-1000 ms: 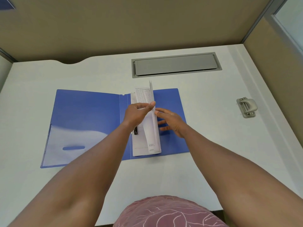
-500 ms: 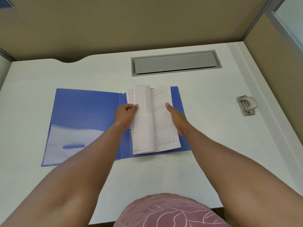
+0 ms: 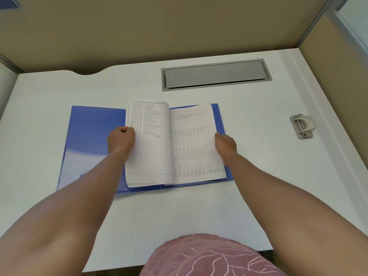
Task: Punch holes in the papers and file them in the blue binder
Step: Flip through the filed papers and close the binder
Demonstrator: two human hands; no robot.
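Open blue binder (image 3: pixel 93 132) with a stack of printed papers (image 3: pixel 173 144) spread across its right half, on a smooth white desk (image 3: pixel 258 176).

The binder is thin, glossy plastic, lying flat with a translucent pocket on its left cover. The papers are white sheets: the upper leaf, printed with lines of text, curves leftward over the spine; the sheet beneath, right of it, carries a ruled table. The left hand (image 3: pixel 121 141) is curled closed, pinching the left edge of the curved leaf. The right hand (image 3: pixel 226 145) is loosely closed on the right edge of the table sheet, its fingers hidden. A grey metal hole punch (image 3: pixel 302 125) sits well right of the binder; a rectangular grey cable hatch (image 3: pixel 216 75) lies beyond it.
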